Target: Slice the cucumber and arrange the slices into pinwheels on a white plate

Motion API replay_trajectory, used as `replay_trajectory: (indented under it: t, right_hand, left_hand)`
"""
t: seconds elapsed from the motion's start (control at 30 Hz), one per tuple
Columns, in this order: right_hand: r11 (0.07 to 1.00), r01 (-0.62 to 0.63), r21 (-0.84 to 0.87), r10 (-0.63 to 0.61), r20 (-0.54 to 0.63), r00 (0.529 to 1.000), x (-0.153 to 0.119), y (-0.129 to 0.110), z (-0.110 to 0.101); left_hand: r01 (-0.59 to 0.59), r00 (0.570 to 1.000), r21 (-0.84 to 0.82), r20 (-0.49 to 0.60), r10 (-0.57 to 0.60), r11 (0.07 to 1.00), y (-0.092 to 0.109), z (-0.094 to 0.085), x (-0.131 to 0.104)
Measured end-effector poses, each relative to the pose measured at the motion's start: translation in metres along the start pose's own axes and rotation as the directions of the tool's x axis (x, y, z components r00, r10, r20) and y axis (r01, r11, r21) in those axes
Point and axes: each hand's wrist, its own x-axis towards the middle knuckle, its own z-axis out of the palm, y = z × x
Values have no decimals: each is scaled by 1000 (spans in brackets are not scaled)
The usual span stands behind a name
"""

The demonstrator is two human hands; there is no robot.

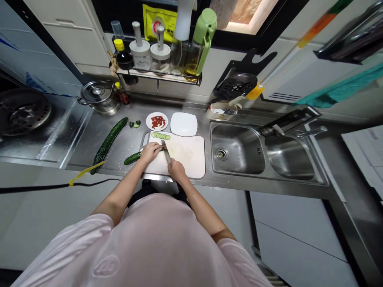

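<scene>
On a white cutting board (194,159), my left hand (149,152) presses down on a dark green cucumber (132,158), whose uncut end sticks out to the left past the board. My right hand (176,169) is closed round the handle of a knife (166,152). The blade stands at the cucumber's right end, just beside my left fingertips. A row of thin cucumber slices (160,136) lies along the board's upper left edge. Behind the board are a round plate of chopped red pieces (157,121) and a white square plate (183,124).
A long whole cucumber (110,142) and small green end pieces (136,124) lie on the steel counter at left. A lidded pot (100,97) stands behind them. The double sink (237,149) is at right, and a bottle rack (158,75) hangs above.
</scene>
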Motion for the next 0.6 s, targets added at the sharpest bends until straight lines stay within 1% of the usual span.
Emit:
replay_trajectory:
  t: [0.27, 0.6]
  right_hand:
    - [1000, 4, 10, -5, 28, 1000, -13, 7, 0]
    - [1000, 4, 10, -4, 14, 1000, 2, 0, -2]
  left_hand:
    - [-3, 1000, -22, 1, 3, 1000, 2, -2, 1]
    - [11, 1000, -21, 1, -11, 1000, 0, 0, 1]
